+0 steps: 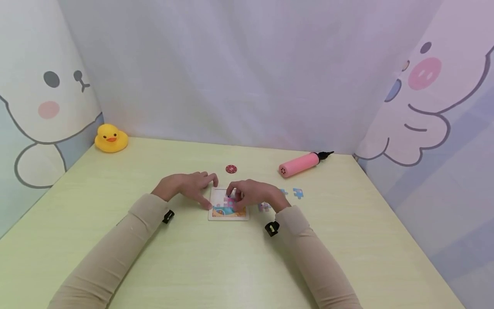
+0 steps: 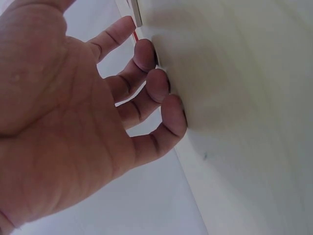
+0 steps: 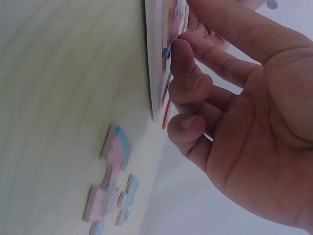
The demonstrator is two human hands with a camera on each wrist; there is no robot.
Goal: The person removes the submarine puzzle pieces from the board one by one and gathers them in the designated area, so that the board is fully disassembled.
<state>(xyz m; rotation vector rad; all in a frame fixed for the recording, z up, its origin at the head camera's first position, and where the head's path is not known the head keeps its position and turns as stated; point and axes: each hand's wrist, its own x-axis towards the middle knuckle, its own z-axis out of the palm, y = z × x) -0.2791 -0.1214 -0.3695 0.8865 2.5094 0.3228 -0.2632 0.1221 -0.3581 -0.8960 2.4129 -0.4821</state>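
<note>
A small square puzzle tray [image 1: 229,219] with a pale rim lies on the table, its lower part filled with a blue and orange picture. My left hand [image 1: 193,186] is at its upper left corner, thumb at the left edge and forefinger by the top corner; in the left wrist view the other fingertips [image 2: 172,115] rest on the table. Over the tray, my right hand [image 1: 251,192] pinches a pink puzzle piece [image 1: 229,201] between thumb and fingers, which partly hide it. Loose puzzle pieces [image 3: 117,149] lie to the right of the tray.
Behind the tray is a red round chip [image 1: 231,169]. A pink hand pump [image 1: 301,165] with a black nozzle lies at the back right. A yellow rubber duck [image 1: 111,138] sits in the back left corner. Curtained walls stand along the table's back and sides.
</note>
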